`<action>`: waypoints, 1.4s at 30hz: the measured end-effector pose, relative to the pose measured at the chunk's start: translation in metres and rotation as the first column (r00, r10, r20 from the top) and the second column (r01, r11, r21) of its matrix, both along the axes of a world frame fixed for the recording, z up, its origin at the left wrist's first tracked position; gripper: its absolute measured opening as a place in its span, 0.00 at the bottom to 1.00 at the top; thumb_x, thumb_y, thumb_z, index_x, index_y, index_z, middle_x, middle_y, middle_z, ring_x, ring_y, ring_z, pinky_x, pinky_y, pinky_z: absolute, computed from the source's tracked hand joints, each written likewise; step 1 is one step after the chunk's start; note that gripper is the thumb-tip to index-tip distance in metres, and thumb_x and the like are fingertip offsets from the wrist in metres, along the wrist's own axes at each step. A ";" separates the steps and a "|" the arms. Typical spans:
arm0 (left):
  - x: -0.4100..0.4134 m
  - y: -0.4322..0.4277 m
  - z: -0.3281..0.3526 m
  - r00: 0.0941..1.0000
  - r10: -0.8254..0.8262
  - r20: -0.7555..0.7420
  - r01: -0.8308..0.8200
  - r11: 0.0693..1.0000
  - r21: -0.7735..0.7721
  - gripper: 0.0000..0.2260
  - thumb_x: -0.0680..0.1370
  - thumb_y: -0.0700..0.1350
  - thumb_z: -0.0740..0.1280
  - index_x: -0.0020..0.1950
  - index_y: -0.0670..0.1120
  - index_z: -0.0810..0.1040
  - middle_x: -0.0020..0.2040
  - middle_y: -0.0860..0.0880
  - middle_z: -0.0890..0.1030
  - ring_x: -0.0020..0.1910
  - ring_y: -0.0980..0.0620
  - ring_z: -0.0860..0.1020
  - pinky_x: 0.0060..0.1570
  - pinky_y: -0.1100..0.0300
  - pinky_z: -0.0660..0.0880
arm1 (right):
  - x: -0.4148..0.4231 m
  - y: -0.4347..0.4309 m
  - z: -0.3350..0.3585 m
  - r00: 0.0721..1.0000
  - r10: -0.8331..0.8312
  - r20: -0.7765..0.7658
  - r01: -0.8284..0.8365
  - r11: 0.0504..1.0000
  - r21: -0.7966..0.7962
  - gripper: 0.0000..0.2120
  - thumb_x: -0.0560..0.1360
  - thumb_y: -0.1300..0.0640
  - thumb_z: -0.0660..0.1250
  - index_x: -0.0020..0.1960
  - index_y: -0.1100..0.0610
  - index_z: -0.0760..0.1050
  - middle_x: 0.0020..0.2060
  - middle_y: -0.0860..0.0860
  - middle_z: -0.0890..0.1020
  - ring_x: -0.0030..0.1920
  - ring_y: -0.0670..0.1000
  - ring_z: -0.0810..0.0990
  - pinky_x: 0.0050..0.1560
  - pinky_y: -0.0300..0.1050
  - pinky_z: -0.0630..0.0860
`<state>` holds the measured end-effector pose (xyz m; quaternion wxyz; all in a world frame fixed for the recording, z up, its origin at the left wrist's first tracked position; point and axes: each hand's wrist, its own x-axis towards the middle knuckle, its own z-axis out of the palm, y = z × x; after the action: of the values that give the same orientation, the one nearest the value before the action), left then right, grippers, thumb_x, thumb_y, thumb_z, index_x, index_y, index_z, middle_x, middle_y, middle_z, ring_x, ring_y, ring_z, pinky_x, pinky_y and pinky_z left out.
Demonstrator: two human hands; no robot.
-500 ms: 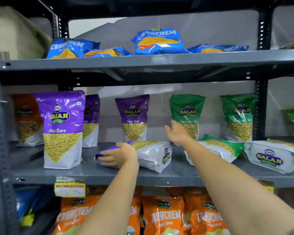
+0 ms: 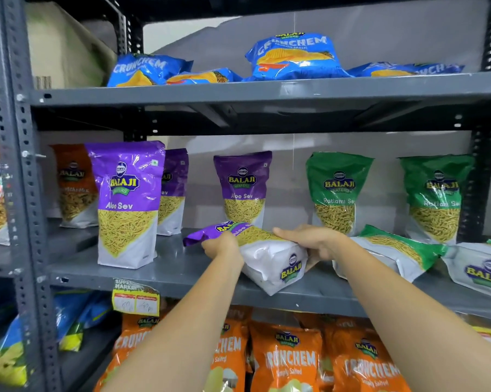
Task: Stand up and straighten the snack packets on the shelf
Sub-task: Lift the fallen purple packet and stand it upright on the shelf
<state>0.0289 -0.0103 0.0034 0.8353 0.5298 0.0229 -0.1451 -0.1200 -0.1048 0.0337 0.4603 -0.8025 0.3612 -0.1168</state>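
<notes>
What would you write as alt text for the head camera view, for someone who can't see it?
Both hands, the left hand and right hand, hold a fallen purple Aloo Sev packet on the grey middle shelf. Purple and green packets stand behind it, and a green Ratlami Sev packet lies toppled to the right.

A: Hidden items?
B: Left hand (image 2: 224, 248) covers part of the lying purple packet (image 2: 269, 257); its label is partly unreadable.
A: Edges?
B: White-based packet (image 2: 482, 271) cut off right; price tag (image 2: 135, 299) figures too blurred to read.
</notes>
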 end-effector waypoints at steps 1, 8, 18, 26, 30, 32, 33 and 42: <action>0.004 0.003 0.000 1.000 -0.003 0.012 0.003 0.999 -0.050 0.21 0.73 0.34 0.63 0.66 0.38 0.70 0.63 0.39 0.77 0.58 0.38 0.78 0.59 0.46 0.76 | -0.005 0.005 -0.001 0.999 0.025 0.032 -0.026 1.000 0.011 0.31 0.71 0.36 0.70 0.58 0.61 0.79 0.46 0.59 0.87 0.47 0.60 0.86 0.49 0.64 0.83; 0.001 0.043 0.030 0.909 -0.118 0.401 0.221 0.949 -0.222 0.04 0.70 0.37 0.73 0.43 0.44 0.82 0.40 0.45 0.83 0.39 0.47 0.80 0.44 0.53 0.78 | -0.034 0.053 -0.013 0.946 0.128 0.298 -0.125 0.992 -0.029 0.30 0.58 0.50 0.83 0.56 0.60 0.80 0.49 0.54 0.87 0.46 0.52 0.86 0.44 0.48 0.82; -0.008 0.075 0.048 0.714 -0.223 0.664 0.528 0.794 -0.301 0.07 0.74 0.34 0.68 0.46 0.44 0.81 0.37 0.50 0.86 0.34 0.52 0.83 0.41 0.55 0.81 | -0.042 0.084 -0.044 0.822 0.101 0.561 0.018 0.979 -0.202 0.53 0.43 0.38 0.84 0.62 0.51 0.66 0.57 0.48 0.84 0.58 0.45 0.82 0.60 0.46 0.78; 0.013 0.070 0.053 0.679 -0.219 0.700 0.516 0.821 -0.244 0.09 0.75 0.33 0.68 0.49 0.46 0.80 0.38 0.52 0.86 0.36 0.55 0.84 0.39 0.59 0.81 | -0.017 0.084 -0.045 0.812 0.072 0.579 0.128 0.946 -0.297 0.46 0.51 0.45 0.85 0.62 0.49 0.65 0.55 0.45 0.83 0.57 0.46 0.82 0.58 0.47 0.78; 0.048 0.056 0.063 0.674 -0.190 0.714 0.428 0.888 -0.169 0.11 0.74 0.34 0.70 0.56 0.42 0.79 0.44 0.47 0.84 0.41 0.50 0.82 0.48 0.53 0.80 | 0.027 0.078 -0.043 0.808 0.054 0.586 0.157 0.940 -0.304 0.45 0.57 0.51 0.85 0.65 0.51 0.63 0.60 0.49 0.79 0.61 0.50 0.78 0.59 0.47 0.77; 0.068 0.049 0.060 0.696 -0.179 0.695 0.368 0.921 -0.130 0.14 0.74 0.34 0.70 0.59 0.39 0.78 0.44 0.48 0.83 0.41 0.52 0.82 0.46 0.56 0.80 | 0.050 0.074 -0.045 0.815 0.038 0.578 0.166 0.941 -0.296 0.45 0.58 0.52 0.85 0.67 0.53 0.63 0.60 0.49 0.78 0.61 0.50 0.77 0.58 0.46 0.76; 0.077 0.045 0.056 0.714 -0.174 0.678 0.340 0.933 -0.120 0.13 0.74 0.35 0.70 0.58 0.39 0.78 0.42 0.49 0.84 0.40 0.53 0.82 0.45 0.56 0.80 | 0.059 0.072 -0.047 0.817 0.030 0.575 0.170 0.941 -0.291 0.45 0.59 0.53 0.85 0.67 0.54 0.63 0.58 0.48 0.77 0.61 0.50 0.76 0.56 0.45 0.75; 0.110 0.013 0.035 0.773 -0.183 0.608 0.401 0.883 -0.245 0.05 0.75 0.37 0.69 0.50 0.43 0.81 0.34 0.55 0.85 0.34 0.59 0.82 0.36 0.62 0.79 | 0.093 0.047 -0.067 0.847 0.003 0.531 0.161 0.952 -0.261 0.46 0.60 0.53 0.84 0.68 0.54 0.60 0.58 0.48 0.75 0.59 0.49 0.74 0.54 0.42 0.71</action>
<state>0.1394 0.0022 0.0379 0.8524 0.3828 -0.3379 -0.1127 -0.0270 -0.0578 -0.0328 0.4110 -0.7837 0.2332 -0.4031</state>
